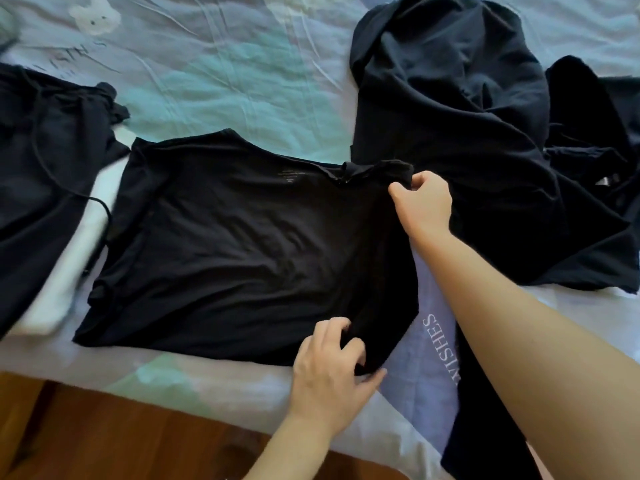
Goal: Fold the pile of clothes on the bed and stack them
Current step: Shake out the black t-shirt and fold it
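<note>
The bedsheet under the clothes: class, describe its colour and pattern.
The bedsheet is pale blue with teal patches, a white bear and printed lettering, seen in the head view.

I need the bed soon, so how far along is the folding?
Partly done. At the left, dark clothes lie on a white garment, apparently set aside. In hand is a black T-shirt spread flat: the right hand pinches its far right edge near the collar, the left hand grips its near right corner. The rumpled dark pile at the right is unfolded.
</note>
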